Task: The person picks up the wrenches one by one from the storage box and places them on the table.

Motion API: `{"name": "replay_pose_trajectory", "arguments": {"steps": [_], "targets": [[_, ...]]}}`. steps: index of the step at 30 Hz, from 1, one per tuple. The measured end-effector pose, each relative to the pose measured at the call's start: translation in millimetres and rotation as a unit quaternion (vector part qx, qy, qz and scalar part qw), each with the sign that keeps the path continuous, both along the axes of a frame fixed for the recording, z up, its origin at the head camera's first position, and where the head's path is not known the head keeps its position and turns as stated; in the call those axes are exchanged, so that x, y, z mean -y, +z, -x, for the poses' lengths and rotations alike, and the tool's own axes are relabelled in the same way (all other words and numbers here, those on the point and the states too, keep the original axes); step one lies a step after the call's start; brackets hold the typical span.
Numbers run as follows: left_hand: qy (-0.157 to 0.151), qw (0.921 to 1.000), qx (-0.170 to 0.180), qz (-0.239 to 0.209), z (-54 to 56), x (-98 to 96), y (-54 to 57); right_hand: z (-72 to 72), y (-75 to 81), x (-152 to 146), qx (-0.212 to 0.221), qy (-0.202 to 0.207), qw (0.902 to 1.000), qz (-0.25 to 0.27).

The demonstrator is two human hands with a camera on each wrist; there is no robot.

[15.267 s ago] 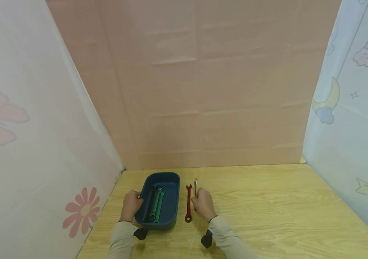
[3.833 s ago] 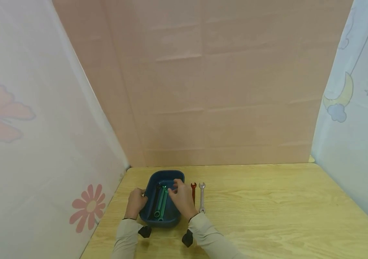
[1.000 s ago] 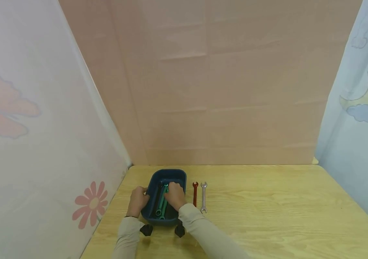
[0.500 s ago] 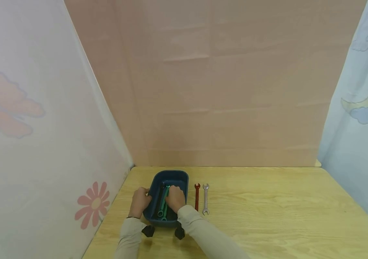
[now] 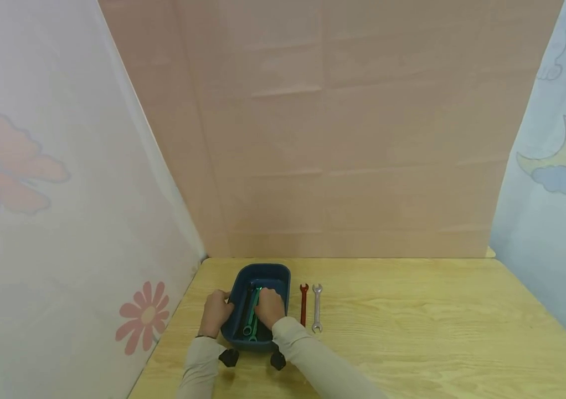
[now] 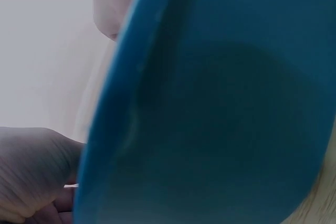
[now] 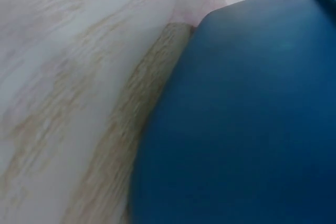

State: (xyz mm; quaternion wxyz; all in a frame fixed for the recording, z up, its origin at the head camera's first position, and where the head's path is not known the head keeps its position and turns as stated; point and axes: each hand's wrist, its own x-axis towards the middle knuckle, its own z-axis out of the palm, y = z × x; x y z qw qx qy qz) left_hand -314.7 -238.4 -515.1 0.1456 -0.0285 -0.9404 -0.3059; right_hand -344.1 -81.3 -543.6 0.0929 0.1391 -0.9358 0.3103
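Note:
A dark blue rectangular plastic bin stands at the left of the table. My left hand grips its left rim; in the left wrist view the bin's wall covers part of this hand. Inside lie a dark wrench, a green wrench and a second green wrench. My right hand reaches into the bin, fingers curled on the upper part of that second green wrench, fingertips hidden. The right wrist view shows only the bin's outer side, not the hand.
Just right of the bin lie a red wrench, its lower end behind the right sleeve, and a silver open-ended wrench. The wooden table extends right. A patterned sheet rises close on the left.
Earlier the right hand held the silver wrench, now lying beside the red one. It then moved left over the bin with fingers spread, and down inside. In the last second it has hardly moved.

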Motion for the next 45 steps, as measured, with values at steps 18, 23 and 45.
{"name": "replay_pose_trajectory", "arguments": {"steps": [18, 23, 45], "targets": [[0.003, 0.9999, -0.010, 0.008, 0.5, 1.5, 1.6, -1.7, 0.8, 4, 0.003, -0.021, 0.9993, -0.030], [0.003, 0.9999, -0.014, 0.010, 2.0, 1.7, -1.0, -0.6, -3.8, 6, -0.018, -0.033, 0.9988, -0.033], [0.011, 0.9999, 0.002, 0.011, 5.6, 2.8, -4.8, 1.1, -6.3, 12, 0.015, -0.071, 0.9955, -0.061]]}}
